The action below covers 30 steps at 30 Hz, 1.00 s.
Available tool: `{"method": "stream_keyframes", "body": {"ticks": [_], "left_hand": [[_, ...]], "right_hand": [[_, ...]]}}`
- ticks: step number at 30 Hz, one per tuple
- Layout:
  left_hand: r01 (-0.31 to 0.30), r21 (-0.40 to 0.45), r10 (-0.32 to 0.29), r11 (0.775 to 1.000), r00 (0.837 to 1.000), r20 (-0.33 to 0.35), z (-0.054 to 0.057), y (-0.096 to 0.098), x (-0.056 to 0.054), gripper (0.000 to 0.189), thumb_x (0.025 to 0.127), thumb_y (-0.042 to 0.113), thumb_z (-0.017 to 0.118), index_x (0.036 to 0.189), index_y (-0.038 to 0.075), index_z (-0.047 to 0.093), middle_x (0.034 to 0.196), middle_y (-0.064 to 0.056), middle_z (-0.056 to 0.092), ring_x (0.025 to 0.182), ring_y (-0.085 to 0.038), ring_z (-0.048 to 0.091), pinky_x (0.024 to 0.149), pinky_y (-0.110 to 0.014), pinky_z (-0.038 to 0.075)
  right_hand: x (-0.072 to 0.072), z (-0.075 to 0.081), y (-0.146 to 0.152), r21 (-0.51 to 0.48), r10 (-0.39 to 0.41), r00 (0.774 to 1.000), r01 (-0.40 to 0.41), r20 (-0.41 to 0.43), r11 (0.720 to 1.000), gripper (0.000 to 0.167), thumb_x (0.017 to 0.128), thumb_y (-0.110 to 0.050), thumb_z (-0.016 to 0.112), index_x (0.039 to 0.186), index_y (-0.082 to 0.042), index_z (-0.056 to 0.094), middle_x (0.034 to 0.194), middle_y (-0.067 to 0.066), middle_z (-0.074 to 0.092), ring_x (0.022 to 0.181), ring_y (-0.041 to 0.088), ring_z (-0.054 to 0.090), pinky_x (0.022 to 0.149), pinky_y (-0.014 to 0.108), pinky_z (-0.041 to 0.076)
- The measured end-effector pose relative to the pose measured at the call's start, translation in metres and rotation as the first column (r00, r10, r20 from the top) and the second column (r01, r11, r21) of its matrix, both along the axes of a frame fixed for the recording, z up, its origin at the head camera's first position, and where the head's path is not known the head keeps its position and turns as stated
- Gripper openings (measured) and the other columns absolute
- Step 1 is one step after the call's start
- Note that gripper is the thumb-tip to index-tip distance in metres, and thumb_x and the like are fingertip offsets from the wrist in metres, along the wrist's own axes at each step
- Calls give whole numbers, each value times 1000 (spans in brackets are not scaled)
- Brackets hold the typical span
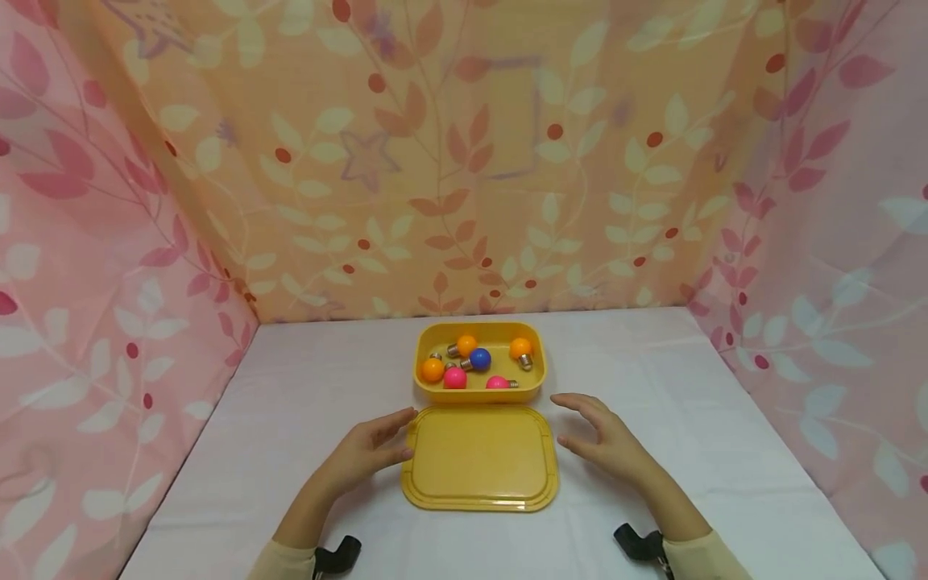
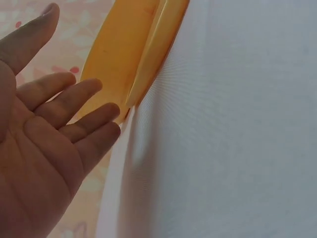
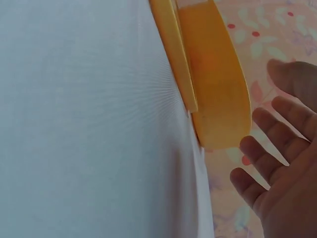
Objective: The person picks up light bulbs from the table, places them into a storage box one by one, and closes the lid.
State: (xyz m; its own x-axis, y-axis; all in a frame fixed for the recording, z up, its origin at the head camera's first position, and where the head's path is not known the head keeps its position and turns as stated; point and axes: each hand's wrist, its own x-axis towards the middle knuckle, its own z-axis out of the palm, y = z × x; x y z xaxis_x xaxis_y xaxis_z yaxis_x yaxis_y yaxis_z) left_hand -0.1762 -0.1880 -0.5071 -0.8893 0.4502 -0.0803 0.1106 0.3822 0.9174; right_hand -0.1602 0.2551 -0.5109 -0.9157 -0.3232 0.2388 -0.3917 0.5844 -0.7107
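Observation:
A yellow rectangular lid (image 1: 480,457) lies flat on the white table, its long side toward the person. Just behind it stands a yellow box (image 1: 481,395) holding several small bulbs: orange bulbs (image 1: 520,348), a blue bulb (image 1: 480,359) and pink bulbs (image 1: 455,378). My left hand (image 1: 368,448) is at the lid's left edge with fingers spread; whether it touches the lid I cannot tell. My right hand (image 1: 607,437) hovers right of the lid, fingers extended and apart from it. In the wrist views, the left palm (image 2: 39,158) and the right palm (image 3: 292,198) hold nothing.
White cloth covers the table (image 1: 312,362). Patterned curtains rise behind it (image 1: 464,161) and along both sides. A black wrist device (image 1: 337,556) sits at the left wrist, and another black device (image 1: 638,543) at the right.

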Motion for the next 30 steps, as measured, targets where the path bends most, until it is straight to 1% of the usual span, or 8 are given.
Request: {"method": "stream_keyframes", "body": {"ticks": [2, 6, 11, 16, 19, 23, 26, 30], "left_hand": [[0, -20, -1, 1000, 1000, -14, -3, -3, 0, 71, 90, 25, 81, 153, 13, 50, 155, 0, 51, 148, -29, 41, 122, -54, 30], [-9, -116, 0, 993, 997, -79, -10, -8, 0, 77, 84, 32, 86, 152, 18, 53, 156, -2, 50, 148, -29, 42, 122, -56, 30], [13, -233, -48, 972, 988, -147, -16, -11, -1, 87, 77, 37, 90, 153, 19, 51, 160, -11, 43, 149, -34, 38, 122, -59, 27], [25, -298, -81, 954, 981, -175, -16, -12, -1, 95, 74, 39, 91, 155, 18, 47, 163, -13, 39, 151, -37, 34, 122, -60, 27], [35, -311, -95, 950, 979, -179, -16, -14, 0, 101, 71, 40, 92, 157, 18, 44, 164, -13, 36, 152, -36, 32, 123, -59, 26], [63, -322, -128, 945, 974, -185, -19, -16, -1, 106, 69, 45, 92, 159, 18, 41, 165, -12, 34, 153, -35, 30, 124, -58, 24], [81, -332, -150, 940, 971, -188, -22, -18, -2, 108, 70, 47, 91, 160, 17, 39, 166, -13, 32, 153, -35, 29, 124, -59, 24], [97, -356, -175, 929, 965, -194, -23, -18, -3, 108, 71, 44, 92, 160, 17, 38, 166, -13, 32, 153, -36, 29, 123, -60, 25]], "right_hand": [[0, -4, 0, 5, 21, 1000, -21, 12, 1000, 64, 87, -24, 84, 145, -24, 58, 149, -8, 54, 140, 22, 48, 115, 57, 41], [0, -9, 1, 1, 43, 998, -44, 45, 999, 72, 82, -24, 88, 147, -22, 57, 150, -7, 54, 140, 23, 49, 116, 56, 40], [1, -14, 4, 12, 47, 993, -49, 113, 999, 78, 79, -27, 90, 149, -24, 54, 153, -3, 52, 143, 27, 46, 118, 58, 36], [2, -19, 8, 34, 46, 983, -53, 176, 998, 81, 80, -37, 88, 151, -27, 52, 155, -3, 49, 147, 27, 42, 121, 58, 33], [1, -22, 9, 51, 54, 982, -64, 180, 997, 83, 79, -41, 88, 151, -24, 51, 156, -2, 49, 147, 28, 41, 122, 57, 31], [0, -25, 8, 89, 73, 986, -87, 147, 992, 86, 78, -42, 88, 152, -18, 51, 157, 3, 48, 148, 33, 40, 122, 59, 29], [0, -27, 8, 116, 80, 988, -96, 133, 989, 88, 77, -44, 88, 153, -18, 50, 157, 4, 47, 149, 34, 37, 122, 61, 28], [-1, -28, 9, 137, 92, 990, -107, 111, 985, 89, 77, -46, 88, 153, -19, 49, 157, 3, 48, 149, 35, 36, 122, 62, 28]]}}
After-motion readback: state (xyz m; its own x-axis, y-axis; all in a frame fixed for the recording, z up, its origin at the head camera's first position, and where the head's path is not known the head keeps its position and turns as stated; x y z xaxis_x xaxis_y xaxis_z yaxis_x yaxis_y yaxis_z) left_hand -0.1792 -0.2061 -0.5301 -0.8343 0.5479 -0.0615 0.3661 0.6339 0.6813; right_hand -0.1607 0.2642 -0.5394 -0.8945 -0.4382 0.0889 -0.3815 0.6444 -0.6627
